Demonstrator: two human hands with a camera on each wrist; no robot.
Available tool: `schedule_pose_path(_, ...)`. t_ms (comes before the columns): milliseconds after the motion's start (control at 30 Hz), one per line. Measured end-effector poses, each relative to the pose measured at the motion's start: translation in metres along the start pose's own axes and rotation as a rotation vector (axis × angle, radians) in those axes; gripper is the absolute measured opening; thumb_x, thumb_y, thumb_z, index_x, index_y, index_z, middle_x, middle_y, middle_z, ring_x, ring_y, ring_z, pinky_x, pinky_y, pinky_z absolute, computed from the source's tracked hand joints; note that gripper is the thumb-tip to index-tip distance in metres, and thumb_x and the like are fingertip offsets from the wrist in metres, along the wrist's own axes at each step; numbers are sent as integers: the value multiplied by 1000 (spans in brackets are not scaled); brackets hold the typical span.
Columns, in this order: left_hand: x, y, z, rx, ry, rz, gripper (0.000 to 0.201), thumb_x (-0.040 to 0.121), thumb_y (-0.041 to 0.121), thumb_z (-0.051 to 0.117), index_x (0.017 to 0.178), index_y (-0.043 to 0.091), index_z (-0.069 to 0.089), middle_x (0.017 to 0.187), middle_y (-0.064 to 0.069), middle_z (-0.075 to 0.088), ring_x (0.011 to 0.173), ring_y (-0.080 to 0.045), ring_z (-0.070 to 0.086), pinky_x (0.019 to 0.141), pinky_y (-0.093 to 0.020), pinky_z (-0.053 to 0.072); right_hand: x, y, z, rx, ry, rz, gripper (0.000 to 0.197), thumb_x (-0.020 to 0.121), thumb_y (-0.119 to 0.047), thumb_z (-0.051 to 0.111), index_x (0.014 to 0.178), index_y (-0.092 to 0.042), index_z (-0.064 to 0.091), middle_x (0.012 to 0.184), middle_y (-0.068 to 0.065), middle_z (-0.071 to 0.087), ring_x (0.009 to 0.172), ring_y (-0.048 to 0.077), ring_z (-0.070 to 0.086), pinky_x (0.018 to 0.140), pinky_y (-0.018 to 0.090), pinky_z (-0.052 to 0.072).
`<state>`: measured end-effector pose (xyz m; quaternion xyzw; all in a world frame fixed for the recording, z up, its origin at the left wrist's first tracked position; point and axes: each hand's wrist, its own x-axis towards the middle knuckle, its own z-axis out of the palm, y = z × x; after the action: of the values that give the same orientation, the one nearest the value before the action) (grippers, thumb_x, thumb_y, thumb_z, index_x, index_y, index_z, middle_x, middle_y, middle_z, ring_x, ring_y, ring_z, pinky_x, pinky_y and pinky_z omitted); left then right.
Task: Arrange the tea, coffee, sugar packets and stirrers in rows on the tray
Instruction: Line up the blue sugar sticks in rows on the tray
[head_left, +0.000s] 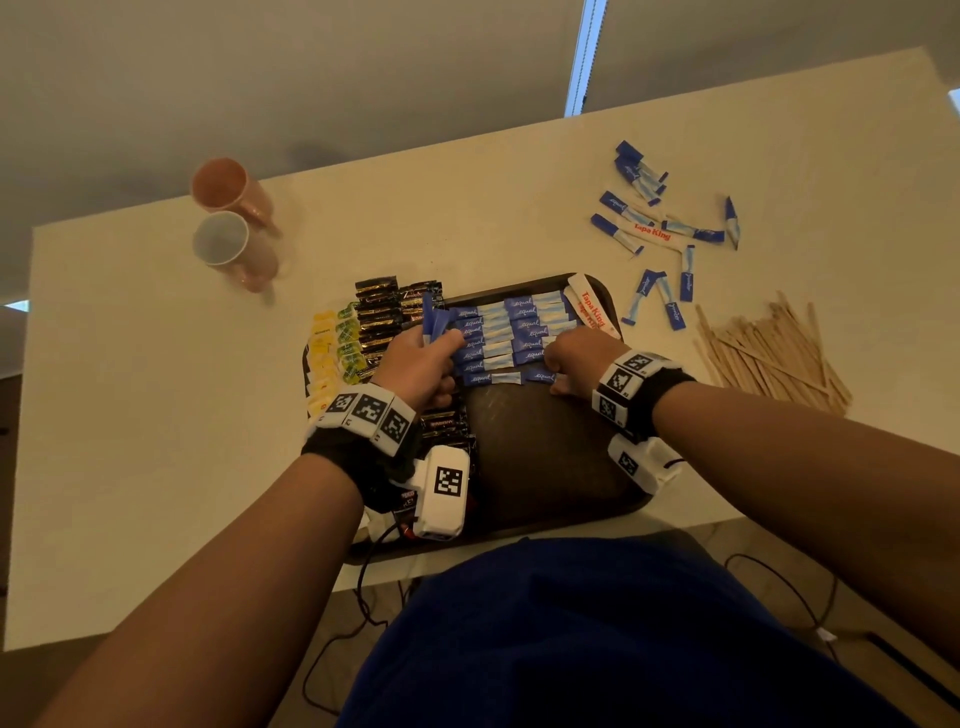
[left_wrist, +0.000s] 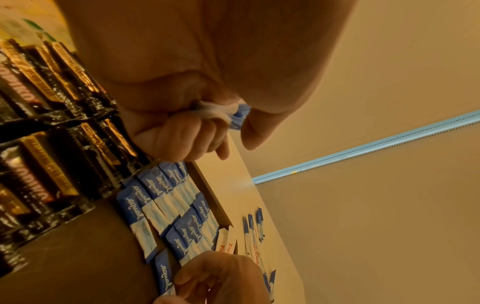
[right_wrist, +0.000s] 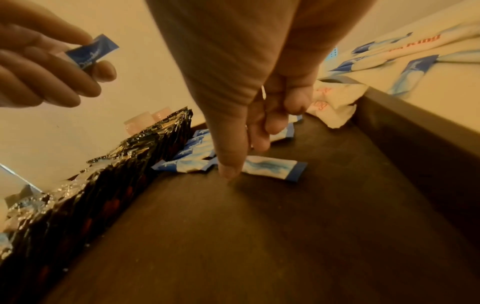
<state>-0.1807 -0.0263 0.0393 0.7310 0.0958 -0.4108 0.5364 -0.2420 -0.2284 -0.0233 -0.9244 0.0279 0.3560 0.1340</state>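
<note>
Our left hand pinched a bunch of blue sugar packets upright past its knuckles, covering the left ends of the laid rows between the hands. Our right hand had curled fingers, one tip down on the tray against the nearest packet (pinching or pushing, we could not tell). Coffee sachets and tea bags crowded left of the left hand. Stirrers lay right of the right hand, loose packets beyond it. Two cups stood well beyond the left hand.

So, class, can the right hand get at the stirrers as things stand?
Probably yes: the stirrers lie in an open pile on the table right of the right hand, only the tray rim between.
</note>
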Motion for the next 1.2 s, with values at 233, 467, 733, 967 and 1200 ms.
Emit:
schedule_pose_path(233, 2, 0, -4, -3, 2, -13, 19, 102, 28, 48, 94, 12, 54, 55, 4, 39, 46, -12, 37, 44, -24, 30, 3, -3, 0, -34, 36, -43, 23, 93, -20, 59, 113, -9, 64, 109, 11, 63, 103, 26, 60, 90, 33, 48)
schedule_pose_path(467, 2, 1, -4, -6, -9, -9, 24, 103, 33, 46, 96, 11, 55, 55, 4, 40, 48, -12, 38, 45, -25, 31, 1, 1, 3, 25, 177, -115, 23, 93, -26, 60, 110, -12, 65, 106, 7, 63, 100, 21, 58, 89, 31, 49)
schedule_pose_path(733, 1, -1, -1, -171, -35, -61, 35, 105, 38, 31, 93, 13, 54, 57, 1, 38, 47, -14, 35, 46, -22, 28, 15, -27, 12, -1, 224, -279, 26, 93, -31, 60, 114, -16, 65, 111, 4, 57, 108, 21, 52, 89, 31, 45)
schedule_pose_path(967, -3, -4, -5, -168, -32, 18, 23, 98, 6, 32, 100, 10, 54, 65, -2, 46, 52, -16, 41, 50, -28, 35, 27, -35, 16, -30, 231, -253, 23, 95, -22, 55, 106, -6, 67, 105, 9, 58, 102, 25, 55, 86, 35, 50)
schedule_pose_path(1200, -4, -10, -7, -121, -1, 92, 26, 107, 13, 33, 108, 8, 58, 71, -3, 52, 56, -11, 48, 53, -25, 44, 14, -39, -2, 351, 471, -257, 29, 95, -33, 58, 88, -8, 73, 79, 0, 58, 72, 14, 52, 66, 20, 36)
